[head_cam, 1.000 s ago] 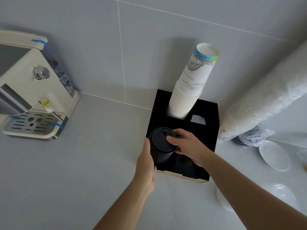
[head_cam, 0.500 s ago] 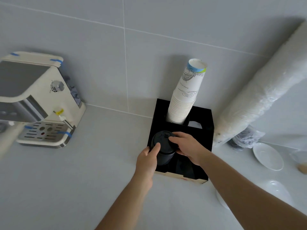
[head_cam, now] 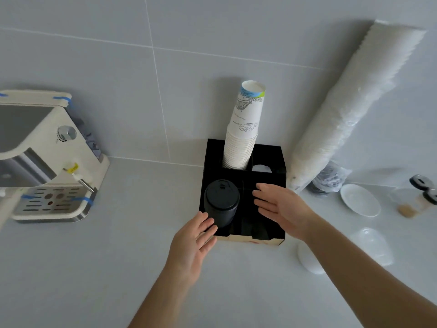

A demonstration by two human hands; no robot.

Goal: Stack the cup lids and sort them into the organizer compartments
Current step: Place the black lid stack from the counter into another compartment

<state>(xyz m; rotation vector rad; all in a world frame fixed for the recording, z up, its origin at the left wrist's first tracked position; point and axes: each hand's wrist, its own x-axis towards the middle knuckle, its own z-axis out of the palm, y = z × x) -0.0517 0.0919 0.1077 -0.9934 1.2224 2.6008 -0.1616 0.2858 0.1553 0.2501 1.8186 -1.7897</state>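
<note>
A black organizer (head_cam: 272,159) with four compartments stands against the wall. A stack of black cup lids (head_cam: 221,202) sits upright in its front left compartment. A tall stack of white paper cups (head_cam: 243,133) fills the back left compartment, and something white (head_cam: 260,168) shows in the back right one. My left hand (head_cam: 191,245) is open just below the lid stack, fingertips near its base. My right hand (head_cam: 281,207) is open, palm flat, over the front right compartment. Neither hand holds anything.
A cream espresso machine (head_cam: 47,162) stands at the left. A long plastic sleeve of white lids (head_cam: 354,105) leans on the wall at the right, above a bagged dark stack (head_cam: 331,178). White saucers (head_cam: 359,200) and clear lids (head_cam: 371,245) lie on the counter at the right, beside a small jar (head_cam: 413,202).
Both hands have let go of the black lid stack and spread open; it now stands alone in the front left compartment. The camera has tilted, showing more of the wall.
</note>
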